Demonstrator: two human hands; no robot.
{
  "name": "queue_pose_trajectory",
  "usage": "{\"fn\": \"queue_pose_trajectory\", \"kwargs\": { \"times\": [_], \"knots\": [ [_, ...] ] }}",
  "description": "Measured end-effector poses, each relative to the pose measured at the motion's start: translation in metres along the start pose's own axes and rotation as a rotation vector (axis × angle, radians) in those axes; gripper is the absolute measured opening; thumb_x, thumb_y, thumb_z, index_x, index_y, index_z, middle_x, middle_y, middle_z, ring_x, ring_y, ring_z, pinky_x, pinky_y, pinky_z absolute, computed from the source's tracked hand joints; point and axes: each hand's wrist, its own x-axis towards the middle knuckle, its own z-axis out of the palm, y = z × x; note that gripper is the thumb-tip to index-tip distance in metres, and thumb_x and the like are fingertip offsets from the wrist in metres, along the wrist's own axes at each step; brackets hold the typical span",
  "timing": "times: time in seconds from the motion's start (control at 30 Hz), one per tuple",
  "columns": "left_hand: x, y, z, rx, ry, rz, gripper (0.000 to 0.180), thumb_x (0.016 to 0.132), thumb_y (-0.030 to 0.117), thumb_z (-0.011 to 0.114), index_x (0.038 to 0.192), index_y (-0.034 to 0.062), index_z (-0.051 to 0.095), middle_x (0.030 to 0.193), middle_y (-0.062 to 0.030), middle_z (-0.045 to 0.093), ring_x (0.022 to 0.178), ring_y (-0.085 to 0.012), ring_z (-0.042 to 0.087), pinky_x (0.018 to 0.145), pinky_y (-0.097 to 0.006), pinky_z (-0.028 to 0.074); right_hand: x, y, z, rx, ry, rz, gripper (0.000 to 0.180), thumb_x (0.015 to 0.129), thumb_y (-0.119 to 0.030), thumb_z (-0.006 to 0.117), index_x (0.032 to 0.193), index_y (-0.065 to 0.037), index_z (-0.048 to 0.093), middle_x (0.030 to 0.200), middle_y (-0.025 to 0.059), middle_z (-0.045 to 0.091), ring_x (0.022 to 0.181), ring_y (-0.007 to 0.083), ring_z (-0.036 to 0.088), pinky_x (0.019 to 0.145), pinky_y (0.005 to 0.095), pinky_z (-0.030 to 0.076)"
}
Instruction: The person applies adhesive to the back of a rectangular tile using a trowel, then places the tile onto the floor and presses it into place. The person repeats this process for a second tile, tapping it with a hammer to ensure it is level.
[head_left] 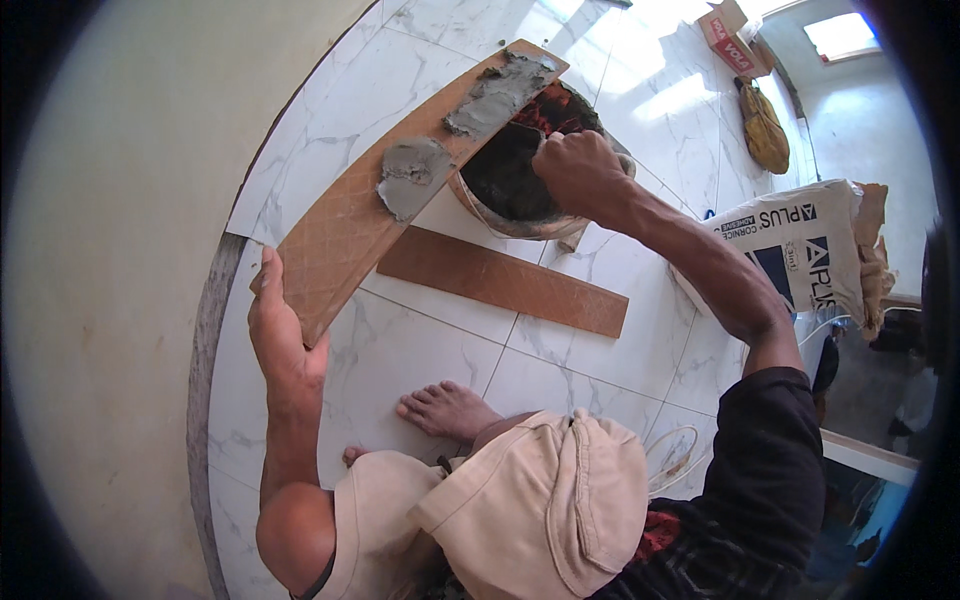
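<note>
In my left hand (281, 325) I grip the near end of a long brown tile strip (335, 225), its ridged back facing up. A round dab of grey mortar (412, 174) sits at the strip's middle, and a longer, rough smear of mortar (500, 93) covers its far end. That far end overlaps the rim of a bucket (520, 228) holding dark grey mix. Over the bucket, my right hand (583, 172) is closed in a fist; whatever it grips is hidden. A second brown tile strip (505, 282) lies on the floor just nearer than the bucket.
White marbled tiles (420, 345) cover the floor, bordered by a pale wall (120, 280) at left. A printed paper sack (800, 245) stands at right. Farther back are a yellowish bag (763, 128) and a red-and-white cardboard box (735, 40). A pale cable (685, 432) curls near my right side.
</note>
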Motion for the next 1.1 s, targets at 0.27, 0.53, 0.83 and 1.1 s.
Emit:
{"fn": "queue_pose_trajectory", "kwargs": {
  "times": [0.27,0.53,0.83,1.1],
  "knots": [
    [-0.008,0.005,0.003,-0.014,-0.019,-0.024,0.071,0.095,0.054,0.062,0.144,0.0056,0.043,0.138,-0.0118,0.052,0.128,-0.0274,0.05,0.106,-0.048,0.038,0.003,0.004,-0.037,0.252,-0.33,0.058,0.016,0.087,-0.009,0.059,0.088,0.0,0.074,0.087,0.0162,0.073,0.083,0.0283,0.074,0.068,0.0394,0.06],
    [-0.009,0.005,0.004,0.001,-0.046,-0.024,0.07,0.098,0.054,0.056,0.146,0.0055,0.04,0.14,-0.0126,0.05,0.129,-0.0292,0.051,0.108,-0.048,0.038,-0.019,0.06,0.008,0.57,-0.306,-0.004,0.031,0.088,-0.029,0.068,0.078,0.0,0.072,0.069,0.0138,0.067,0.057,0.0251,0.063,0.056,0.0392,0.051],
    [0.003,-0.006,-0.002,-0.169,-0.237,0.096,0.074,0.103,0.065,0.032,0.146,0.0067,0.046,0.144,-0.0131,0.05,0.133,-0.0265,0.049,0.112,-0.043,0.039,-0.105,0.089,-0.028,1.115,-0.269,0.437,0.028,0.086,-0.03,0.072,0.087,-0.002,0.075,0.056,-0.0015,0.055,0.045,0.0066,0.045,0.043,0.0266,0.034],
    [0.008,-0.012,-0.003,-0.264,-0.248,0.007,0.075,0.101,0.07,0.03,0.144,0.0136,0.052,0.144,-0.008,0.053,0.135,-0.0237,0.047,0.112,-0.044,0.034,-0.139,0.091,-0.042,1.182,-0.226,0.54,0.034,0.085,-0.034,0.076,0.085,-0.001,0.071,0.056,-0.0023,0.052,0.046,0.0061,0.045,0.044,0.0258,0.034]
  ]
}}
